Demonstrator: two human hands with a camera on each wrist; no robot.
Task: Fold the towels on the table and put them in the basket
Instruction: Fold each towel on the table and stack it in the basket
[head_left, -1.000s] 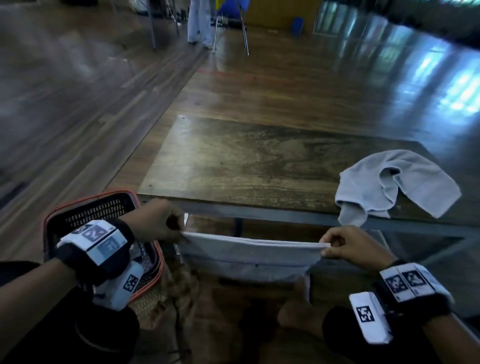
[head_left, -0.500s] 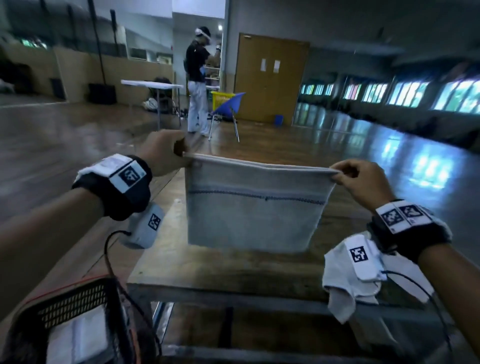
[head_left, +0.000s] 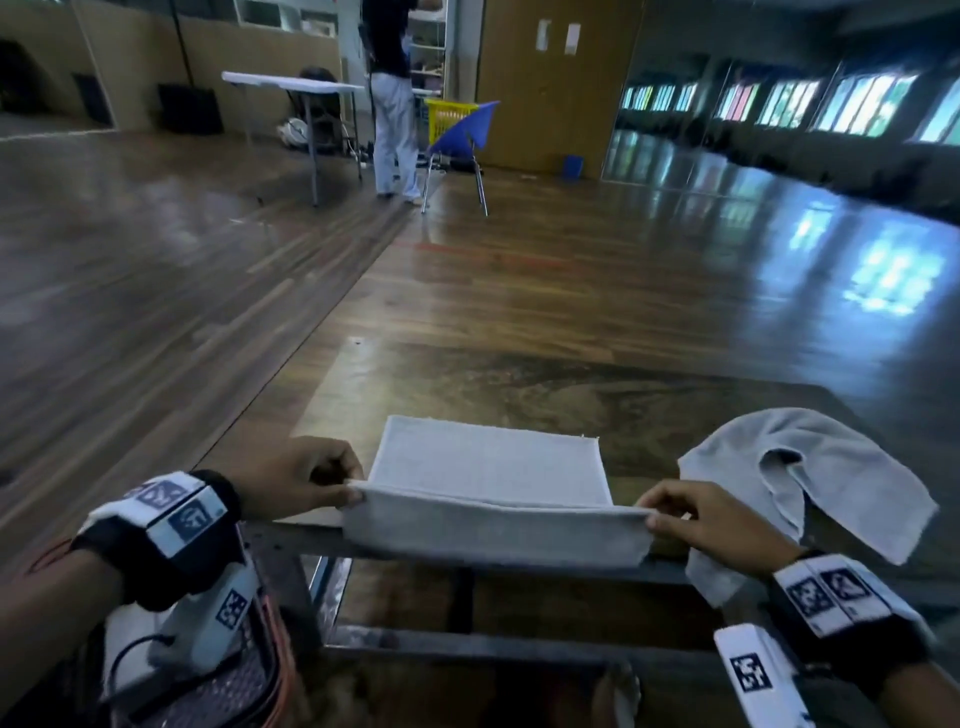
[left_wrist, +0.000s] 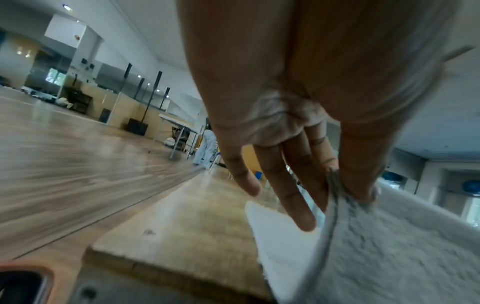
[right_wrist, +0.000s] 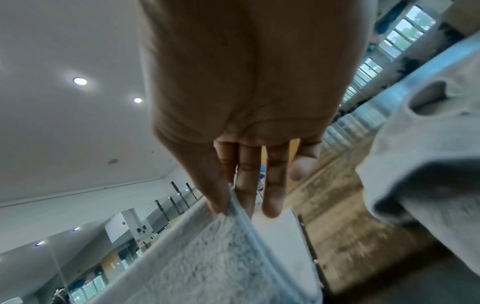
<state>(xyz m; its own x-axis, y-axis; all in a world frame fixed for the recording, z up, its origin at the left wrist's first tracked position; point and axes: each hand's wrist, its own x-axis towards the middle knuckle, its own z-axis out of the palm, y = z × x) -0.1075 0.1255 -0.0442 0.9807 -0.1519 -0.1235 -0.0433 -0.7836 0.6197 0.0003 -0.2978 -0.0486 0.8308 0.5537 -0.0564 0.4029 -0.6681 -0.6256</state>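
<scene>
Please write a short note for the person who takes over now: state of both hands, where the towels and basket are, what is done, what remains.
Left hand and right hand each pinch a near corner of the towel, half laid on the table, the near part hanging over the edge.
Crumpled towel lies at right, unfolded.
Basket at lower left; its contents are hidden.
Left: finish this fold, fold the other, basket both.

Folded grey towel (head_left: 488, 467) half on table (head_left: 519, 379); crumpled towel (head_left: 831, 467) right; basket (head_left: 234, 691) lower left.
</scene>
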